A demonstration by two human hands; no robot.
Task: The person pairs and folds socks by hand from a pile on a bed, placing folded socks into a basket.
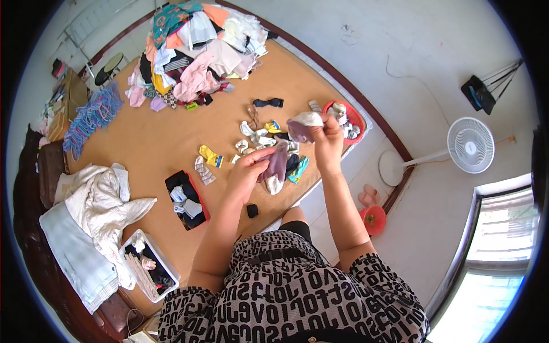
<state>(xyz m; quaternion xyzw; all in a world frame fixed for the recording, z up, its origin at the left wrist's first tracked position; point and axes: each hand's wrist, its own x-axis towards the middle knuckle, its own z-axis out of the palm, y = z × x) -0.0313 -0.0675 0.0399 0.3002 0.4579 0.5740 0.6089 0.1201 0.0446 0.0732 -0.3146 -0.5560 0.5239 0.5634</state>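
Between the fingers of my left hand point(245, 176) hangs a purple sock point(277, 166) with a white end pointing down. My right hand point(328, 144) pinches a second purple-and-white sock point(301, 130), held a little higher and to the right. Both are raised over a loose spread of socks on the tan bed mat: a yellow sock point(211, 156), a grey-white sock point(203, 171), a teal sock point(298, 170), white socks point(257, 134) and a dark sock point(268, 103). Some of the spread is hidden behind my hands.
A red basin point(359, 123) of socks stands at the right edge. Left of me are a black box point(182, 212) with socks and a white bin point(169, 273). Heaped clothes point(200, 57) lie at the far end, blue hangers point(94, 123) at left, a fan point(470, 145) at right.
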